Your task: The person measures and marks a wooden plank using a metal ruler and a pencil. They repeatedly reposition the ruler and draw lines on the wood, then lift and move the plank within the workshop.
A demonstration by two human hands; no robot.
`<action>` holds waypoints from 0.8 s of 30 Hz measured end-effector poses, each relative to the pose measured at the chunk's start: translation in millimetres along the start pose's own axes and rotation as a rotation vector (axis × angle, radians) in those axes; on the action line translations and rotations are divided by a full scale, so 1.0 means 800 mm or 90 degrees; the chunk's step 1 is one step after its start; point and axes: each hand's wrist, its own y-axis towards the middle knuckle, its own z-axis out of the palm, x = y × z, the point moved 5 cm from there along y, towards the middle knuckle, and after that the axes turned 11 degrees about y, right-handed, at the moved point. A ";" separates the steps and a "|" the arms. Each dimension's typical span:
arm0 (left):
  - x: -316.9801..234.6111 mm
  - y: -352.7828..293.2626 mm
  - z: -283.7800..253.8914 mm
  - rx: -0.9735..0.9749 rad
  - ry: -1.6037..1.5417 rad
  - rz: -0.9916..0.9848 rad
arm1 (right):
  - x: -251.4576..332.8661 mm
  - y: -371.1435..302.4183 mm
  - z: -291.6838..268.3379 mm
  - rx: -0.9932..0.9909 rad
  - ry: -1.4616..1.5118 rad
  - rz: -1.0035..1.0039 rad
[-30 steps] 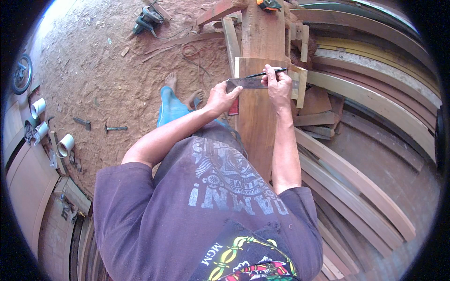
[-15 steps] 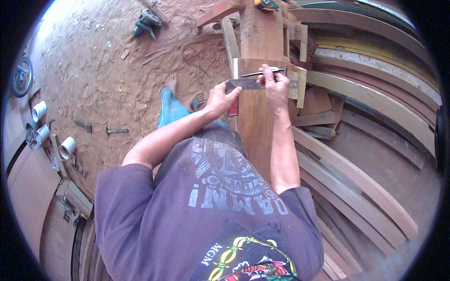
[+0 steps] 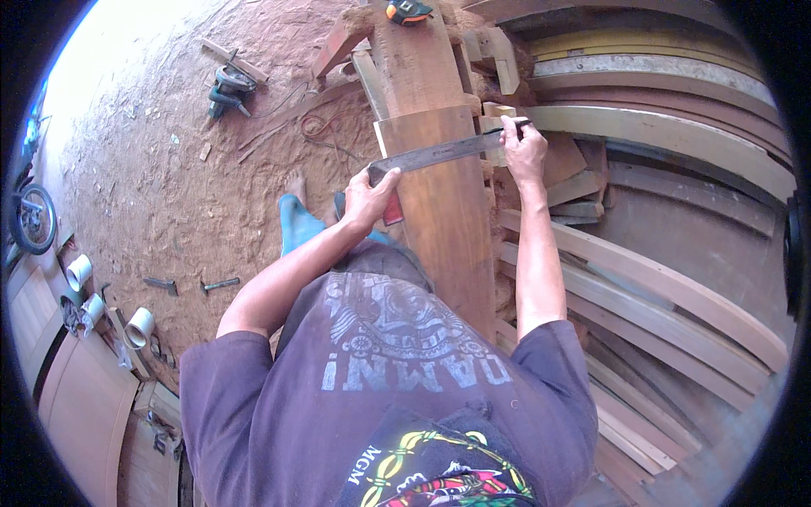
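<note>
A flat metal ruler (image 3: 439,154) lies slantwise across a smooth brown plank (image 3: 443,228). My left hand (image 3: 369,201) is closed on the ruler's darker left end, thumb on top, beside the plank's left edge. Just past the plank's right edge, my right hand (image 3: 525,154) pinches a dark, slim pencil (image 3: 508,129) near the ruler's other end; whether it also touches the ruler I cannot tell. A small red piece (image 3: 393,209) shows at the plank's left edge below my left hand, its kind unclear.
The plank rests on a thicker timber (image 3: 412,63) bearing an orange-and-black tape measure (image 3: 408,11). Long boards (image 3: 642,287) are stacked at the right. A corded power saw (image 3: 230,89), two hammer-like tools (image 3: 221,285) and white buckets (image 3: 138,328) lie on the dusty ground leftward.
My right hand has moved off the plank toward its right edge, still with the pencil, uncovering the ruler's middle. The ruler now lies more slanted. The whole view has shifted and turned slightly.
</note>
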 end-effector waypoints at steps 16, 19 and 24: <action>0.003 0.014 -0.008 -0.040 0.214 0.406 | 0.204 -0.125 0.159 0.213 0.116 -0.212; 0.028 0.000 -0.012 0.272 0.029 -0.050 | 0.181 -0.158 0.122 0.077 0.216 -0.160; -0.007 -0.063 -0.001 0.442 0.190 0.032 | 0.102 -0.265 0.052 -0.020 0.035 0.069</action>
